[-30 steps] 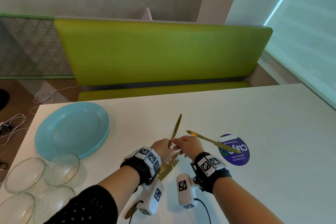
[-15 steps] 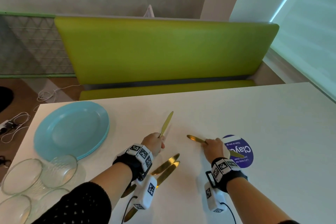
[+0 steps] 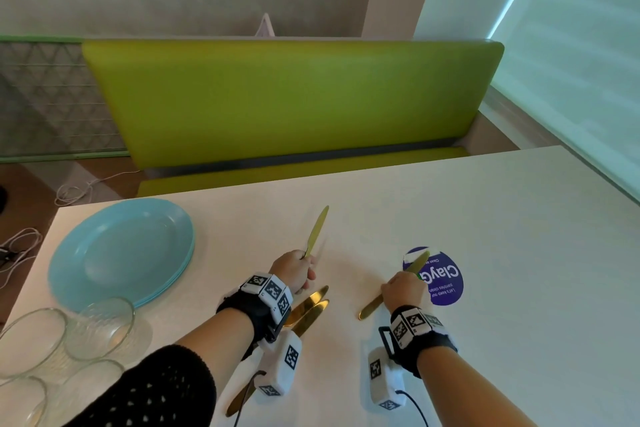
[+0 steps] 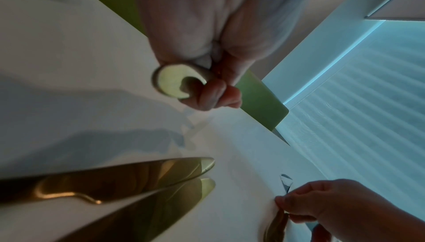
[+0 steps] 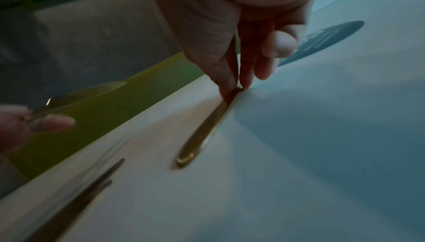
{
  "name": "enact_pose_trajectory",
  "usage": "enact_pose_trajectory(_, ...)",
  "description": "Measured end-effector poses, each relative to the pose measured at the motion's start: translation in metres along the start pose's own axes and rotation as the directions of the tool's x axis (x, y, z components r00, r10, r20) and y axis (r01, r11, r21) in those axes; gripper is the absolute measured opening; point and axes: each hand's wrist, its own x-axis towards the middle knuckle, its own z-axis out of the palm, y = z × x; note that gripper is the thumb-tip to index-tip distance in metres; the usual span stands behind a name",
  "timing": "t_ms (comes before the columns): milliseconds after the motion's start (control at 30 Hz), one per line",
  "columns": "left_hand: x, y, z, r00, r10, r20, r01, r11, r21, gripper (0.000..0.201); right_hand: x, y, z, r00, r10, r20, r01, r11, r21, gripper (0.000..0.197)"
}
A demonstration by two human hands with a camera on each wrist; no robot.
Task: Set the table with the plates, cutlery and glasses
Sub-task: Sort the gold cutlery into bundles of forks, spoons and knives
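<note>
My left hand [image 3: 294,270] grips the handle of a gold knife [image 3: 317,230], blade pointing away over the white table [image 3: 519,253]; the handle end [image 4: 177,82] shows below the curled fingers. My right hand [image 3: 403,291] pinches a second gold knife [image 3: 372,307] at mid-length, its handle end low on the table, its blade [image 3: 417,262] over a purple sticker. Thumb and fingers [image 5: 230,80] squeeze that knife [image 5: 202,136]. Two more gold knives [image 3: 311,303] lie side by side beneath my left wrist. Stacked light-blue plates [image 3: 121,253] sit at the left, with several glass bowls [image 3: 100,329] in front of them.
A round purple sticker [image 3: 445,282] lies flat on the table right of my right hand. A green bench [image 3: 277,97] runs behind the table's far edge. Cables [image 3: 20,246] lie on the floor at the left. A window blind [image 3: 588,45] fills the right side.
The hands have moved apart, each with its knife. The right hand went right and down, and its knife now angles toward the sticker with the handle near the table. The left knife stays raised.
</note>
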Motion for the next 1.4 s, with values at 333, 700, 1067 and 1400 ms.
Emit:
enact_pose_trajectory(333, -0.001, -0.004, 0.004, 1.000, -0.023, 0.006, 0.022, 1.000, 0.009, 0.022, -0.017, -0.005, -0.010, 0.983, 0.162, 0.089, -0.175, 0.968, 0.182, 0.019)
enact_pose_trajectory(700, -0.003, -0.008, 0.006, 0.998, -0.052, 0.034, 0.053, 0.998, -0.027, 0.023, -0.025, -0.007, -0.005, 0.986, 0.112, 0.122, -0.134, 0.973, 0.186, 0.026)
enact_pose_trajectory(1067, -0.006, -0.001, -0.005, 0.997, -0.046, 0.057, 0.049, 0.998, -0.043, 0.022, -0.050, -0.057, -0.010, 0.860, -0.312, 0.404, -0.075, 0.706, 0.705, 0.015)
enact_pose_trajectory(1400, -0.024, -0.009, -0.010, 0.988, -0.103, 0.112, 0.127, 0.965, -0.230, 0.029, -0.065, -0.072, 0.000, 0.836, -0.366, 0.410, 0.014, 0.760, 0.650, 0.015)
